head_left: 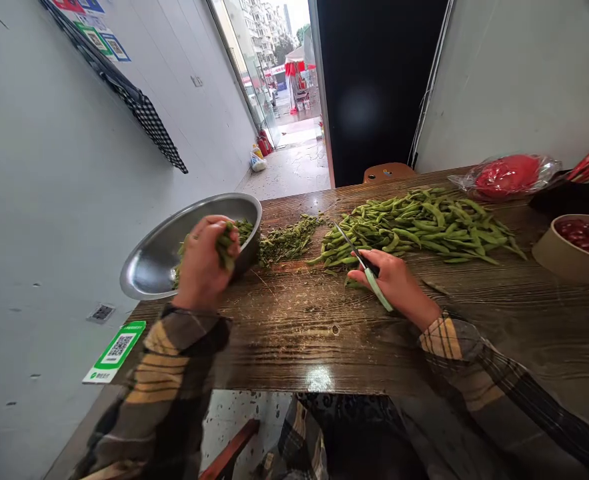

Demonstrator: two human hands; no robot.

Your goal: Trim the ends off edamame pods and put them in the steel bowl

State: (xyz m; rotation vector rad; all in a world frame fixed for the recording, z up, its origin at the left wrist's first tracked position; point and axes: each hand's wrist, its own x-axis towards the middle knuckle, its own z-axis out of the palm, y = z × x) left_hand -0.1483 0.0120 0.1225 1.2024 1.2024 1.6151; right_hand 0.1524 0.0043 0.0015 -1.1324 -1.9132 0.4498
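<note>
Two grips going: left hand [201, 261] clutching green pods [225, 248] at the left-side bowl [149, 257], right hand [391, 275] wrapped round a green-handled blade [371, 268].

Green pods [424, 227] (plaid sleeves [161, 367])

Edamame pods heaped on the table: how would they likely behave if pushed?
The edamame pods would probably spread apart, as they lie loose and overlapping. Slim and often curved, they seem likelier to slide than roll. Each is thin, so probably light.
</note>
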